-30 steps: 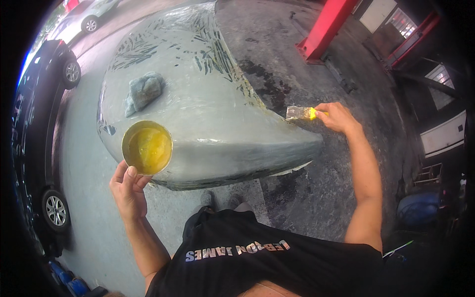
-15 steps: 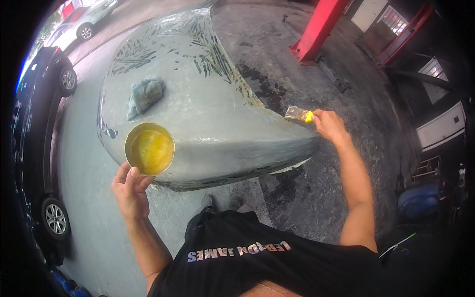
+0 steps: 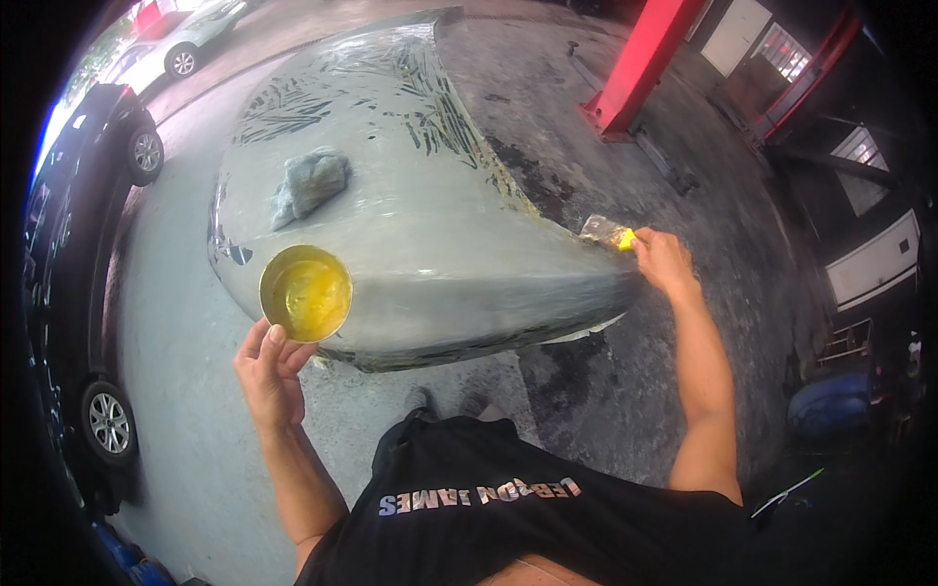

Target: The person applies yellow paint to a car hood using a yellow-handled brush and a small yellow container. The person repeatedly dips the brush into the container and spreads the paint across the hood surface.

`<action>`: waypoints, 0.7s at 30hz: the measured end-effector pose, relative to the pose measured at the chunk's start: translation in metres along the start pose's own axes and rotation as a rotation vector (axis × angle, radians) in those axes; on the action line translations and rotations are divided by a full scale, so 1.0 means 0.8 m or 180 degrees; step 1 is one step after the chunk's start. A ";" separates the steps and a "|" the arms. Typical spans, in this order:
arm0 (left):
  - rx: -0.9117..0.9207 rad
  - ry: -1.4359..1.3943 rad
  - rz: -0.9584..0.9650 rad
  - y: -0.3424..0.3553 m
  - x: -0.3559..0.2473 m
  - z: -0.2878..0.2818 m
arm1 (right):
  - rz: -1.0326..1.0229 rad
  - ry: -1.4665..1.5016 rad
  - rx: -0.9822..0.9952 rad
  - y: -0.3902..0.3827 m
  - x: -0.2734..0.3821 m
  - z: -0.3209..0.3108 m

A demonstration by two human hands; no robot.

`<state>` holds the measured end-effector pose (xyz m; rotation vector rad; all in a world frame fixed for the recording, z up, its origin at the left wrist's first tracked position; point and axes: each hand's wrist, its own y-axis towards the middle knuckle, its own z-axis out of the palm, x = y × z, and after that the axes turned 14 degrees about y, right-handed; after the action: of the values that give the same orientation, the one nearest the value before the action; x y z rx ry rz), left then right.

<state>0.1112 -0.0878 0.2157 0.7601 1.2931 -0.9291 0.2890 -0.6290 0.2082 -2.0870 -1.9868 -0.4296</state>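
Observation:
A round metal tub (image 3: 305, 293) of yellow, paste-like liquid is held by my left hand (image 3: 272, 376), its fingers under and around the rim, above the near part of a large, curved grey-green panel (image 3: 410, 225). The panel has a glossy surface, dark streaks and a rough yellowish right edge. My right hand (image 3: 664, 264) grips a flat brush (image 3: 608, 232) with a yellow handle, its bristles at that right edge; whether they touch it I cannot tell. A crumpled blue-grey cloth (image 3: 311, 188) lies on the panel, left of centre.
A dark car (image 3: 83, 244) stands along the left, with a white car (image 3: 181, 39) at the far left back. A red lift post (image 3: 635, 73) rises beyond the panel, a low metal arm at its base. A blue drum (image 3: 826, 405) and metal rack (image 3: 845, 342) sit at the right.
My right hand and the brush have lowered toward the panel's right edge, and the brush has tilted slightly. My left hand still holds the tub. The view has shifted a little.

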 end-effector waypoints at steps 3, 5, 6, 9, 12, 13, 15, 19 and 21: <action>-0.0105 -0.0093 -0.0041 -0.004 0.002 -0.002 | -0.0019 0.0393 -0.0308 -0.003 -0.016 -0.009; -0.0138 -0.0179 -0.0057 -0.003 0.004 -0.005 | -0.0179 0.0867 -0.0497 0.003 -0.041 -0.012; -0.0169 -0.0200 -0.0060 -0.004 0.005 -0.009 | -0.0093 0.1214 -0.0421 0.002 -0.036 -0.021; -0.0218 -0.0247 -0.0066 -0.008 0.006 -0.016 | -0.0142 0.1919 -0.0185 0.003 -0.032 -0.028; -0.0273 -0.0224 -0.0035 -0.017 0.003 -0.017 | -0.0420 0.1816 -0.0005 0.011 -0.009 -0.018; -0.0297 -0.0209 -0.0012 -0.022 0.001 -0.014 | -0.0477 0.1678 0.0051 0.016 0.002 -0.012; -0.0292 -0.0147 0.0022 -0.030 -0.003 -0.015 | -0.0603 0.1408 0.0175 0.028 0.026 0.004; -0.0462 -0.0039 0.0095 -0.050 -0.011 -0.018 | -0.0816 0.0725 0.0182 0.066 0.066 0.043; -0.0552 -0.0011 0.0119 -0.061 -0.011 -0.035 | -0.0847 0.0646 0.0065 0.079 0.087 0.063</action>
<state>0.0549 -0.0833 0.2221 0.6450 1.3331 -0.7769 0.3572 -0.5498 0.1892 -1.6947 -2.1392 -0.6384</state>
